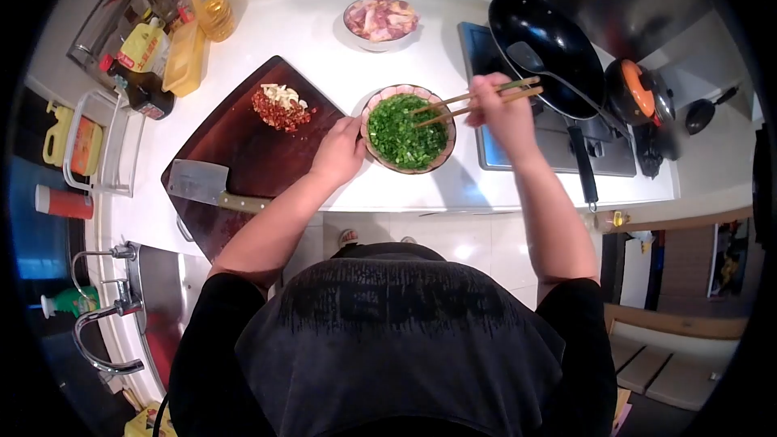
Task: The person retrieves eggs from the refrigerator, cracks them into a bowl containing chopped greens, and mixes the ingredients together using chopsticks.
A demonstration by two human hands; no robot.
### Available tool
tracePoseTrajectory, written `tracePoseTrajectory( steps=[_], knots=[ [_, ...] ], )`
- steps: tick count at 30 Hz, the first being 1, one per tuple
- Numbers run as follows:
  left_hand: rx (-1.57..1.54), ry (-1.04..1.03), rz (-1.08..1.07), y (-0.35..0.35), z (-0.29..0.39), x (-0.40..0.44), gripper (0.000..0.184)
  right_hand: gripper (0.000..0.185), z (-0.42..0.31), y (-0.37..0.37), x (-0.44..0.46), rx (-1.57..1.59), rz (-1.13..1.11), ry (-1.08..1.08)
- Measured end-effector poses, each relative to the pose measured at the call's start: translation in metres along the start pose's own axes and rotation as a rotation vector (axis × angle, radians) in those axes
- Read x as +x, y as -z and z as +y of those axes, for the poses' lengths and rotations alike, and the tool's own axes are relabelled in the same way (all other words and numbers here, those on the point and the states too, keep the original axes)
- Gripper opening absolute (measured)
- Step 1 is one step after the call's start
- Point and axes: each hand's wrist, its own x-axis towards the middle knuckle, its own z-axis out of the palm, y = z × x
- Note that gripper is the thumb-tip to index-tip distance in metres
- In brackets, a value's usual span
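Note:
A bowl with a petal-patterned rim stands on the counter, filled with chopped green onions. My left hand grips the bowl's left side, fingers at the rim. In my right hand is a pair of wooden chopsticks, their tips in the green onions. Left of the bowl lies a dark wooden cutting board. It bears chopped red chilies, a heap of pale chopped pieces that looks like garlic, and a cleaver.
A bowl of raw meat pieces stands at the back. On the right, a black wok with a spatula sits on the stove, near an orange-lidded pot. Bottles line the left; a faucet is lower left.

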Motion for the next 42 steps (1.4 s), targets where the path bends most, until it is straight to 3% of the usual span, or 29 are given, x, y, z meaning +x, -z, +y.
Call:
tracePoseTrajectory(
  steps=[3, 5, 7, 11, 16, 22, 26, 32, 37, 42],
  knots=[
    [-0.073, 0.057, 0.001, -0.004, 0.003, -0.002, 0.045, 0.022, 0.02, 0.02, 0.022, -0.014, 0.027, 0.031],
    [-0.118, 0.095, -0.006, -0.009, 0.002, -0.004, 0.046, 0.023, 0.074, 0.014, 0.039, 0.144, 0.015, 0.01],
    [-0.139, 0.118, -0.007, -0.014, -0.002, -0.004, 0.048, 0.022, 0.082, 0.005, 0.036, 0.262, 0.008, -0.13],
    [-0.206, 0.098, -0.025, -0.01, -0.008, -0.004, 0.047, 0.025, 0.075, 0.001, 0.031, 0.41, -0.023, -0.174],
    [-0.333, 0.102, -0.017, -0.018, -0.024, -0.004, 0.044, 0.023, 0.044, 0.003, 0.023, 0.363, -0.093, -0.131],
    [-0.343, 0.212, -0.011, -0.009, 0.004, -0.002, 0.049, 0.02, 0.048, -0.026, 0.005, 0.173, -0.181, -0.176],
    [-0.32, 0.225, 0.041, -0.023, -0.004, 0.0, 0.052, 0.021, 0.029, -0.018, 0.007, -0.095, -0.133, 0.023],
    [-0.236, 0.17, 0.051, -0.027, -0.009, 0.0, 0.051, 0.019, 0.001, -0.056, 0.007, 0.094, -0.166, -0.025],
    [-0.248, 0.164, 0.048, -0.027, -0.011, 0.0, 0.051, 0.021, 0.024, -0.052, 0.01, -0.087, -0.088, -0.096],
    [-0.296, 0.205, 0.037, -0.03, -0.01, 0.001, 0.051, 0.022, -0.008, -0.067, 0.006, -0.068, -0.048, 0.048]
  ],
)
